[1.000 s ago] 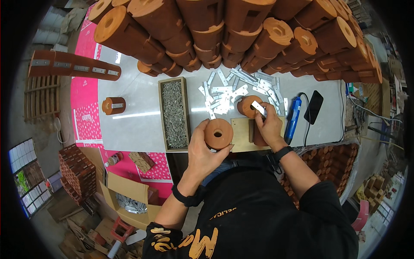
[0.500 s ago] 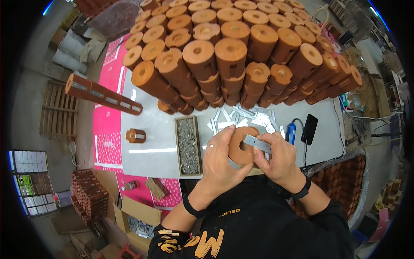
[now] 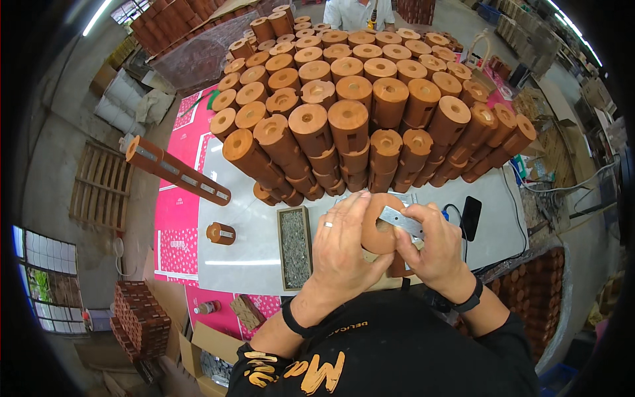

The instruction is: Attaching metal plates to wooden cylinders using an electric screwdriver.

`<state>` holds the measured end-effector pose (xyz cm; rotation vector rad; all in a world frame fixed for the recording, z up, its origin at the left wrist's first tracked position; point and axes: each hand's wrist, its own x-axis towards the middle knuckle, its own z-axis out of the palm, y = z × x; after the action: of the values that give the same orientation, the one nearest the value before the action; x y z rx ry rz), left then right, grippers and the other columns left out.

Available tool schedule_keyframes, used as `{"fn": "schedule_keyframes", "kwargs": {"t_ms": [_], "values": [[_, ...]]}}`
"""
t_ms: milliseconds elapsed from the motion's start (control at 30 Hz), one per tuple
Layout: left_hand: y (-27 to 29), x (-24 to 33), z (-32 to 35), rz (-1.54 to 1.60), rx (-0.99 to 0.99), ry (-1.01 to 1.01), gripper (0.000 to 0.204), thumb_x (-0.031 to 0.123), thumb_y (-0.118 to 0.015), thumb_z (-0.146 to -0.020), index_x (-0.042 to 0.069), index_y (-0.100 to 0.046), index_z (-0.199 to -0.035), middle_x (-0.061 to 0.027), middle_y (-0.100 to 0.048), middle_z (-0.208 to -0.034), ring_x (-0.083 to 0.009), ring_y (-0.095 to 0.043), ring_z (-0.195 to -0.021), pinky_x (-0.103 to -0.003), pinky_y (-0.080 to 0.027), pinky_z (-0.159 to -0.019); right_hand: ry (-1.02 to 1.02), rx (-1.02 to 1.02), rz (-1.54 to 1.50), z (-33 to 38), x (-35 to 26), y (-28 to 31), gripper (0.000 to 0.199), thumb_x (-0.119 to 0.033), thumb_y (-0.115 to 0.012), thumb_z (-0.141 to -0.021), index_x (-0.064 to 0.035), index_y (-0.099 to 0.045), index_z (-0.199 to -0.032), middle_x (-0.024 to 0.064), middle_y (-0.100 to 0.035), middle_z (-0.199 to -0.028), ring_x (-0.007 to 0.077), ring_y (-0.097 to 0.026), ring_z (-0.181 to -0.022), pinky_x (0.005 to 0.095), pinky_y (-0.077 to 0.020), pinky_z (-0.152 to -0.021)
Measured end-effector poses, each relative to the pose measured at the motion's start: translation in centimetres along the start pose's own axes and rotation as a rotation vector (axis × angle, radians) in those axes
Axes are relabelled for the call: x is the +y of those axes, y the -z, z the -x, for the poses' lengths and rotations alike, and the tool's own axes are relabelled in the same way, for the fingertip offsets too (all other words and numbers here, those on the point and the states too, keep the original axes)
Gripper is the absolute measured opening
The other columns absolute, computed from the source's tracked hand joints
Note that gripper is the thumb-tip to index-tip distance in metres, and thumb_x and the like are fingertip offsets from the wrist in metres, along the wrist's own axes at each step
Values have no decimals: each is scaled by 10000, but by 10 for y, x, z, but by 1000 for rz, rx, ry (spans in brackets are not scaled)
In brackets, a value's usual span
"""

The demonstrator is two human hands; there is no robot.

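Note:
My left hand, with a ring on one finger, is closed round the side of a reddish-brown wooden cylinder that has a hole in its round end. Between thumb and fingers, my right hand pinches a flat grey metal plate with small holes. The plate lies across the cylinder's end, over part of the hole; whether it touches the wood I cannot tell. Just behind my hands, loose metal plates on the table are mostly hidden. A narrow wooden tray full of small metal fasteners stands to the left.
Stacked wooden cylinders fill the table's far side. At left lie a short cylinder and a long column set with metal plates. A phone and cable lie at right. Another person is beyond the stack.
My view has tilted up, bringing another person into sight at the far side. Both hands keep their holds, and the plate still lies across the cylinder's end.

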<state>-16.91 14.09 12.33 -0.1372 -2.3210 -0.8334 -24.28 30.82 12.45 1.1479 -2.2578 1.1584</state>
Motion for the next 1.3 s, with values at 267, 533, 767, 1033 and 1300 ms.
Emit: {"fn": "schedule_keyframes", "kwargs": {"t_ms": [267, 533, 767, 1033, 1300], "values": [[1, 0, -7, -47, 30, -16, 787, 132, -865, -676, -64, -514, -1353, -238, -622, -1267, -394, -625, -1148, -458, -485, -976, -12, 13, -3, -7, -5, 0, 316, -128, -746, -863, -42, -595, -1128, 126, -659, -889, 306, -674, -666, 375, -527, -565], [2, -1, -14, -128, 80, -51, 781, 152, -877, -690, -63, -513, -1347, -235, -632, -1253, -381, -636, -1145, -451, -485, -963, -72, 11, -24, -14, -14, -1, 302, -131, -733, -871, -39, -599, -1126, 102, -640, -903, 260, -667, -619, 350, -520, -526], [-4, 0, -15, -116, 78, -61, 792, 141, -890, -681, -68, -512, -1345, -238, -635, -1247, -393, -640, -1128, -454, -490, -967, -76, 109, -44, -11, -9, -6, 292, -131, -728, -875, -32, -597, -1116, 94, -626, -908, 244, -646, -593, 341, -514, -513], [-2, 2, -14, -157, 81, -57, 817, 118, -893, -668, -45, -501, -1366, -218, -624, -1281, -375, -626, -1161, -437, -502, -1003, -89, 36, -85, -13, -12, 0, 289, -132, -706, -894, -26, -574, -1128, 89, -633, -955, 265, -639, -597, 356, -514, -508], [-7, -2, -10, -168, 64, -30, 816, 129, -896, -674, -55, -502, -1364, -236, -621, -1269, -392, -628, -1141, -449, -502, -975, -107, 22, -117, -10, -4, -7, 286, -128, -701, -897, -25, -568, -1128, 90, -645, -976, 274, -654, -620, 356, -517, -517]]}}
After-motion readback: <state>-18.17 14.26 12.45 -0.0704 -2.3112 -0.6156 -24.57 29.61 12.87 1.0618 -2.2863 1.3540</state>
